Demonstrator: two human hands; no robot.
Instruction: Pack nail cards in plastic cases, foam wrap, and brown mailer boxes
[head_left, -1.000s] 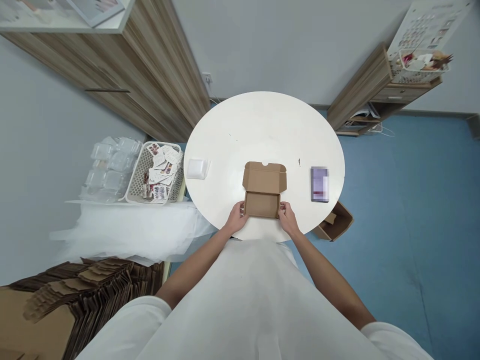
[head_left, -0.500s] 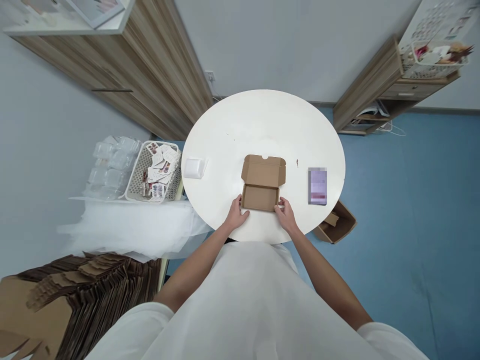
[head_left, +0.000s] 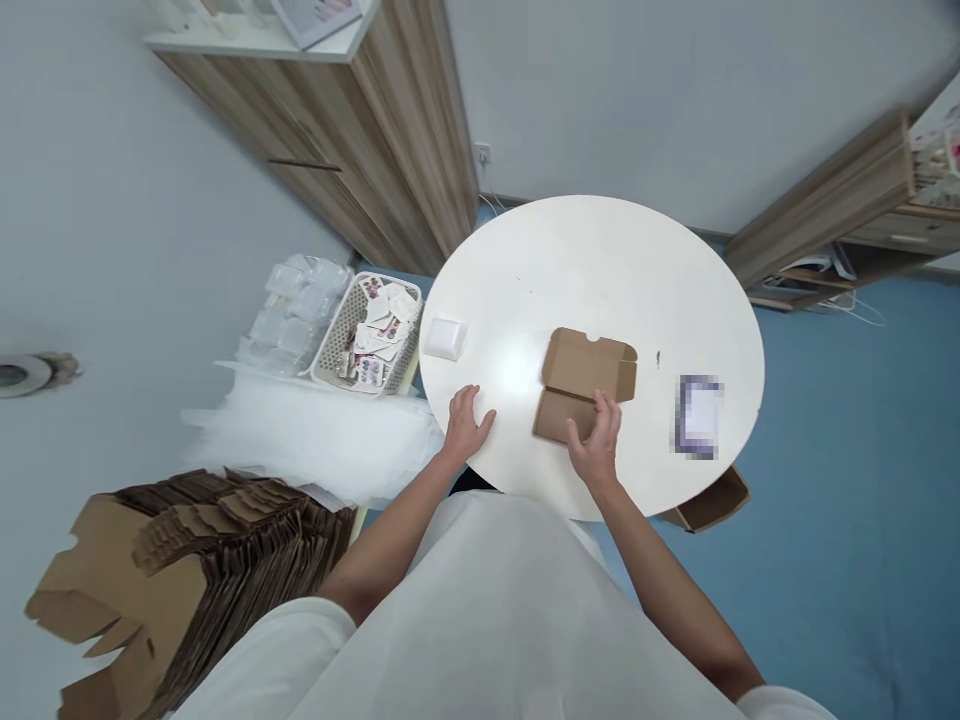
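Note:
An open cardboard box (head_left: 564,415) lies on the round white table (head_left: 585,255), its flapped lid (head_left: 589,362) folded back away from me. My right hand (head_left: 598,442) is over the right part of the box, thumb and fingers apart, hiding that end; whether it touches the cardboard I cannot tell. Left of the box, apart from it, my left hand (head_left: 466,425) is open above the table with its fingers spread. A small white packet (head_left: 445,338) lies beyond that hand, near the left edge. On the right is a purple and white rectangular item (head_left: 699,416), blurred out.
On the left are a white basket (head_left: 322,350) of printed cards, clear plastic containers (head_left: 296,310), white sheets (head_left: 300,430) and a stack of flattened cardboard boxes (head_left: 247,560). An open carton (head_left: 716,503) stands on the floor below the table's right edge. Wooden cabinets (head_left: 409,130) flank the table.
My view has turned left. My left hand has let go of the box and moved left of it. My right hand has shifted from the box's right corner to over its inside.

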